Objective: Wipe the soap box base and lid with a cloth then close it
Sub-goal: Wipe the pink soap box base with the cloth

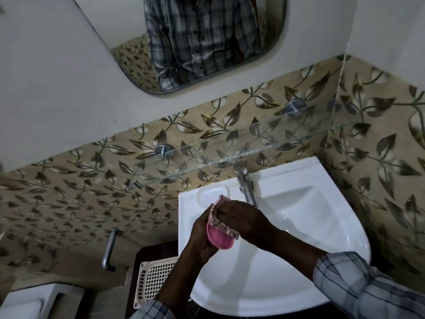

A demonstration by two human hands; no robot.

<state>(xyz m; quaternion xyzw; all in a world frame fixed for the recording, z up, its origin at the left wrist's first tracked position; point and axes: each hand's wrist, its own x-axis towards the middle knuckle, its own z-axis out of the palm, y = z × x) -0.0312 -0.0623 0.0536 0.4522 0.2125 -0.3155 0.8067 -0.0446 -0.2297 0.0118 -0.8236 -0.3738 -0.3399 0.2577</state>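
Left hand (202,236): fingers curled round a pink soap box piece (219,239), cupping it from the left side and from beneath. Piece tilted, its lower rounded end toward the camera. Cannot tell whether it is the base or the lid; the other half is not seen.

Right hand (239,217): fingers curled, gripping a cloth (216,207) and pressing it against the upper part of the piece. Cloth is pink-and-white patterned with dark marks; one edge sticks up above the hands, another strip lies across the piece just under the right hand. Both hands touch through cloth and piece. Checked sleeves on both forearms.

Position: hands and piece held in the air over the left part of a white sink (299,268), just in front of a shallow soap recess (207,194) in its rim.

Surroundings: metal tap (245,183) just right of the cloth's top edge, spout ending beside the right hand. Glass shelf (230,155) above the tap on two round metal brackets. Leaf-pattern tiles (69,192) on the walls. Mirror (207,42) above, showing a checked shirt. Cream perforated basket (154,279) below the sink's left edge. Bent metal pipe (109,249) left of the basket.
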